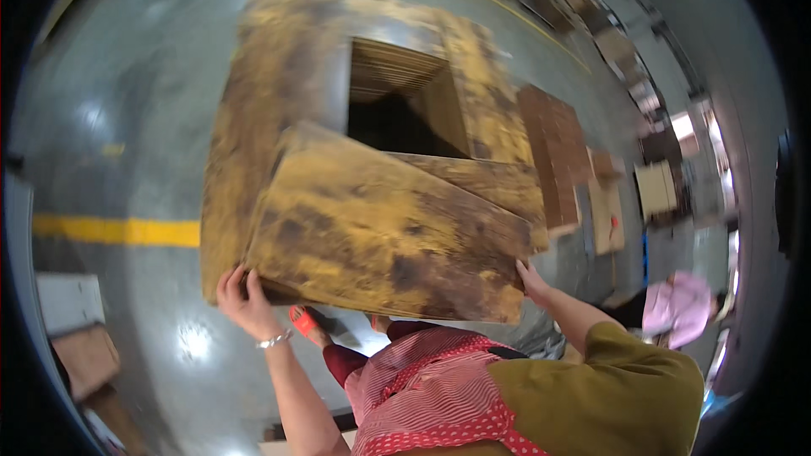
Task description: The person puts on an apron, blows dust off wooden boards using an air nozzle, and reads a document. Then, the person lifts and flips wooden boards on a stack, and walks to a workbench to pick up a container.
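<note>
A rectangular board [389, 236] with a mottled yellow-brown wood pattern lies tilted across the near side of a large stack of similar boards [283, 59]. My left hand [245, 300] grips its near left corner, fingers over the edge, right beside the stack's corner. At the board's right end, my right hand [530, 281] holds the near corner with the fingers partly hidden behind the edge. The stacked boards surround a deep rectangular opening [410, 118], dark at the bottom. The held board covers part of the stack's near row.
Brown stacked panels [553, 152] stand to the right of the stack, with more cartons [617, 51] beyond. A person in a pink top [678, 308] is at the right. Cardboard boxes [87, 361] sit at the lower left. A yellow line [118, 230] crosses the grey floor.
</note>
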